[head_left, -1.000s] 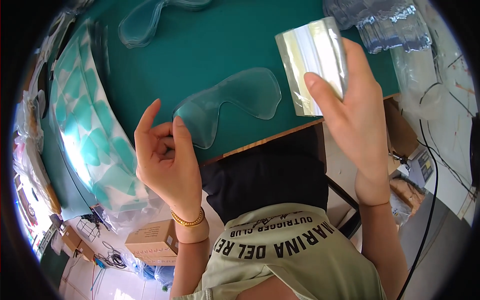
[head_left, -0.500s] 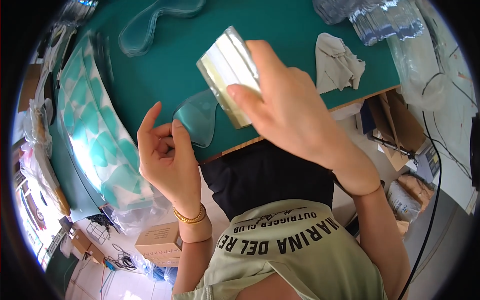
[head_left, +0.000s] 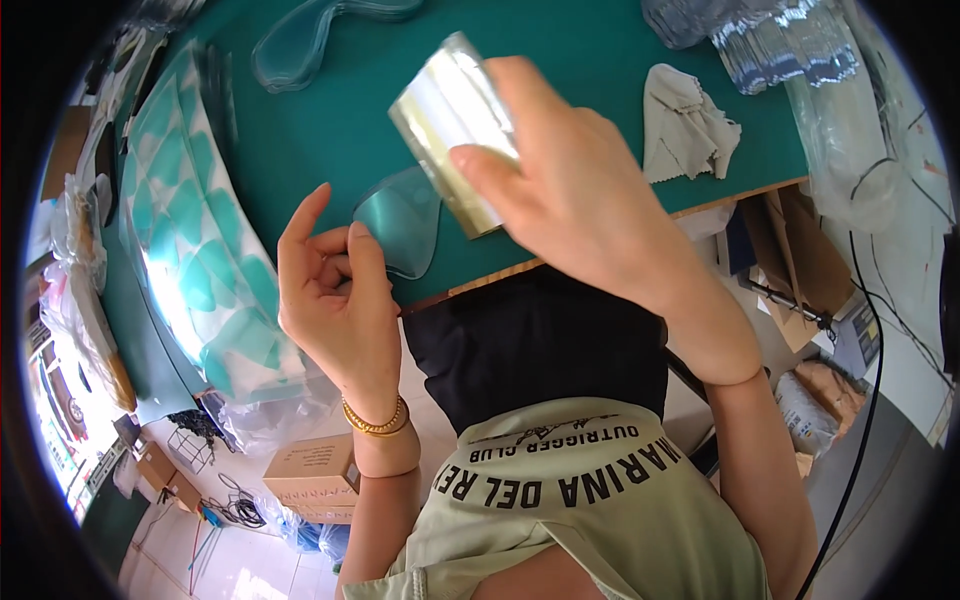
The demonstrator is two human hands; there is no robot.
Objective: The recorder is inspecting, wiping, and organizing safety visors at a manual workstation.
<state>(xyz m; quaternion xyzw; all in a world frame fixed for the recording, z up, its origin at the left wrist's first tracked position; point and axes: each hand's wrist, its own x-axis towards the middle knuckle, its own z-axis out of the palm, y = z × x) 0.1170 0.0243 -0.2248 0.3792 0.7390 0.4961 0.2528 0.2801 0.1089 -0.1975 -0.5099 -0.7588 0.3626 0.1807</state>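
My left hand point(head_left: 340, 285) is closed in a pinch on the near left edge of a clear, blue-tinted goggle lens point(head_left: 402, 222), with the index finger raised. The lens is at the front edge of the green table, its right end partly behind what my right hand holds. My right hand point(head_left: 570, 190) grips a shiny, flat rectangular block point(head_left: 455, 130), silvery with a pale yellow side, thumb across its near face. This block is tilted above the lens; whether they touch, I cannot tell.
Several stacked clear lenses point(head_left: 290, 50) lie at the far left of the green table point(head_left: 600, 60). A crumpled grey-white cloth point(head_left: 688, 130) is at the right. Plastic-wrapped clear pieces point(head_left: 785, 45) fill the far right corner. Green-patterned sheeting point(head_left: 195, 240) lines the left; a cardboard box point(head_left: 312, 470) is below.
The whole view has shifted slightly, so the table and lens appear a little higher. Both hands keep their holds, and the block stays over the lens.
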